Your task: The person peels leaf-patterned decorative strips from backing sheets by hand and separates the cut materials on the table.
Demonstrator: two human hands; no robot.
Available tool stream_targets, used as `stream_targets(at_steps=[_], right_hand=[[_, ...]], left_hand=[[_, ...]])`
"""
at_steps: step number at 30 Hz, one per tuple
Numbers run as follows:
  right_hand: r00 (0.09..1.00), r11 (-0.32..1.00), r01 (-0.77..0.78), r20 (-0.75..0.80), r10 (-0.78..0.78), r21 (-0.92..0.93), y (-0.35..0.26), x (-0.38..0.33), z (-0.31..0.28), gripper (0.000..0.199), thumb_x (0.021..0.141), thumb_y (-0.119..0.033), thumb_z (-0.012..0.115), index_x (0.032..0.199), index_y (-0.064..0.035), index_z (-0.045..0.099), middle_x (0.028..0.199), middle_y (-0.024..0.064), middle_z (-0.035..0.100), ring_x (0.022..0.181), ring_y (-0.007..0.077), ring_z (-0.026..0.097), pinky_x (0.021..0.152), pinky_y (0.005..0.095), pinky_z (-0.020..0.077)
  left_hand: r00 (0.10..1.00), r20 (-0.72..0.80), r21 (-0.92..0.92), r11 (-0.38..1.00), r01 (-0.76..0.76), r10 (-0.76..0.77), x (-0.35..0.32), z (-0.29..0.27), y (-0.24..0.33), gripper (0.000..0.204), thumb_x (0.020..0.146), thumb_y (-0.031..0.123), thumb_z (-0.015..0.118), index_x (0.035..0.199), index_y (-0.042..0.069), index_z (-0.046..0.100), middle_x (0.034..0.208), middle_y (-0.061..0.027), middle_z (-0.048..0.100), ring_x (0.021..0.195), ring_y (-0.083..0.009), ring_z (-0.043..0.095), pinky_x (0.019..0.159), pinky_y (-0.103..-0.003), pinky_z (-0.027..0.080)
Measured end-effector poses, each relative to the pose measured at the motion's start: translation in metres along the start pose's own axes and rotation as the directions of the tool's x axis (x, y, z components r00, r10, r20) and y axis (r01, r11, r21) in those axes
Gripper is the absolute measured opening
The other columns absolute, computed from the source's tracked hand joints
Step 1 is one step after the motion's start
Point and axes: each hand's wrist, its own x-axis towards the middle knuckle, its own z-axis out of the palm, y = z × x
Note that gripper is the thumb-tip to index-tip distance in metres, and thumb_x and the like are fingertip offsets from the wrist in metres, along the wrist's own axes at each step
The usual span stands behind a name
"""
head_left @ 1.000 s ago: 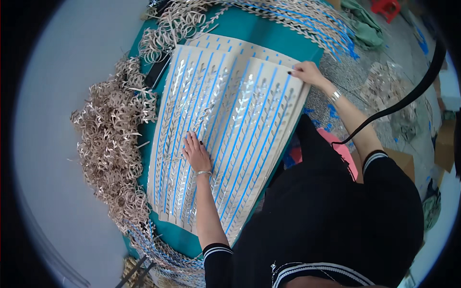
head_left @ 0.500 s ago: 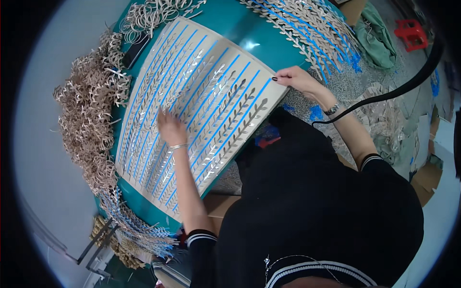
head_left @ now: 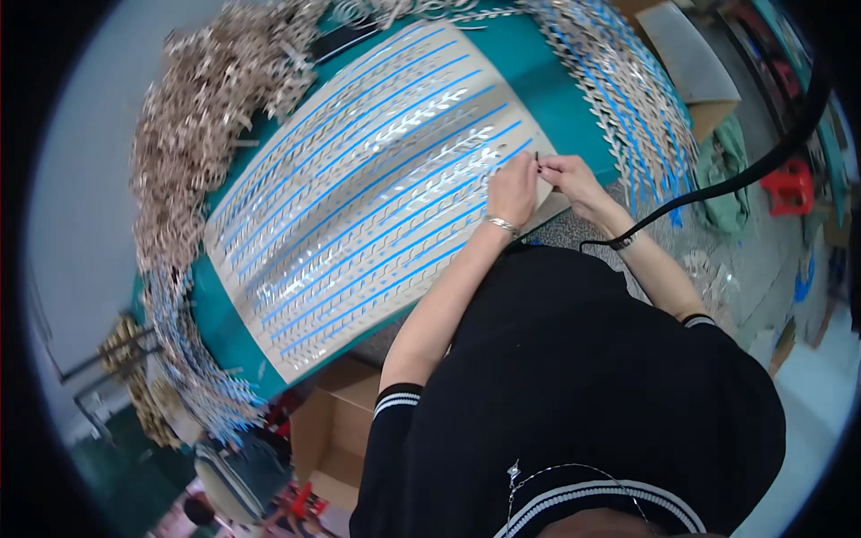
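Note:
A large cream sheet (head_left: 381,202) lies on the teal table, cut with rows of leafy sprigs and lined with blue strips; some sprigs shine silvery. At its right end my left hand (head_left: 513,190) rests with its fingers bent and drawn together over the edge. My right hand (head_left: 574,184) meets it there, thumb and finger pinched, the tips almost touching those of the left. What lies between the fingertips is too small and covered to make out. The sheet bulges in soft ridges along its middle.
Tangled beige cut-out strips (head_left: 224,99) heap along the table's far left. Leafy strips with blue lines (head_left: 619,99) hang over the right edge. A dark flat device (head_left: 348,38) lies at the back. A black cable (head_left: 717,193) crosses at right. An open cardboard box (head_left: 336,430) stands below the table.
My left hand has moved from the middle of the sheet to its right end, beside my right hand. My right hand's fingers have closed in toward it. The view has turned.

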Motion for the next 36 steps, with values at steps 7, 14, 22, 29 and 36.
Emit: stream_targets(at_steps=[7, 14, 22, 29, 36], right_hand=[[0.991, 0.967, -0.105, -0.058, 0.121, 0.232, 0.015, -0.005, 0.013, 0.02, 0.087, -0.007, 0.048, 0.102, 0.0027, 0.056, 0.089, 0.0038, 0.059, 0.081, 0.0102, 0.056, 0.072, 0.0239, 0.0446], [0.975, 0.937, -0.114, -0.142, 0.169, 0.33, 0.035, -0.009, -0.019, 0.03, 0.089, -0.007, 0.042, 0.116, 0.0049, 0.046, 0.104, 0.0085, 0.056, 0.097, 0.0167, 0.054, 0.087, 0.0293, 0.0412], [0.935, 0.929, -0.352, -0.007, 0.355, 0.111, 0.047, -0.006, -0.052, 0.03, 0.09, -0.018, 0.044, 0.114, -0.0007, 0.048, 0.106, 0.0051, 0.055, 0.096, 0.0147, 0.052, 0.086, 0.0323, 0.0425], [0.938, 0.929, -0.342, 0.113, 0.328, 0.143, 0.019, 0.006, -0.038, 0.052, 0.086, -0.04, 0.051, 0.116, 0.003, 0.048, 0.106, 0.0097, 0.056, 0.094, 0.0175, 0.056, 0.081, 0.0343, 0.0463], [0.933, 0.543, -0.223, -0.339, -0.121, -0.809, 0.037, 0.033, -0.003, 0.047, 0.077, -0.045, 0.056, 0.087, 0.0015, 0.06, 0.08, 0.0249, 0.06, 0.079, 0.0418, 0.059, 0.068, 0.0465, 0.0464]], left_hand=[[0.977, -0.189, -0.172, 0.983, 0.065, -0.098, -0.01, 0.012, -0.019, 0.015, 0.084, 0.014, 0.046, 0.077, 0.002, 0.049, 0.065, -0.0213, 0.053, 0.065, -0.0388, 0.054, 0.056, -0.045, 0.04], [0.48, -0.363, -0.777, 0.543, 0.318, -0.799, -0.007, 0.0, -0.14, 0.019, 0.084, 0.016, 0.045, 0.07, 0.006, 0.052, 0.058, -0.0043, 0.048, 0.046, -0.0163, 0.046, 0.038, -0.029, 0.036], [0.736, 0.285, -0.934, -0.349, 0.071, -0.614, -0.027, -0.057, -0.104, 0.032, 0.085, 0.032, 0.055, 0.071, 0.004, 0.05, 0.061, -0.0024, 0.047, 0.045, -0.0091, 0.037, 0.041, -0.02, 0.028], [0.826, 0.243, -0.931, -0.363, 0.05, -0.509, -0.028, -0.038, -0.087, 0.035, 0.082, 0.042, 0.052, 0.071, 0.008, 0.05, 0.062, -0.0012, 0.043, 0.053, -0.0123, 0.036, 0.058, -0.028, 0.038], [0.893, 0.109, -0.988, -0.15, 0.047, -0.436, -0.037, -0.038, -0.071, 0.023, 0.091, 0.023, 0.046, 0.089, 0.001, 0.053, 0.07, -0.0021, 0.041, 0.062, -0.0115, 0.037, 0.06, -0.026, 0.035]])
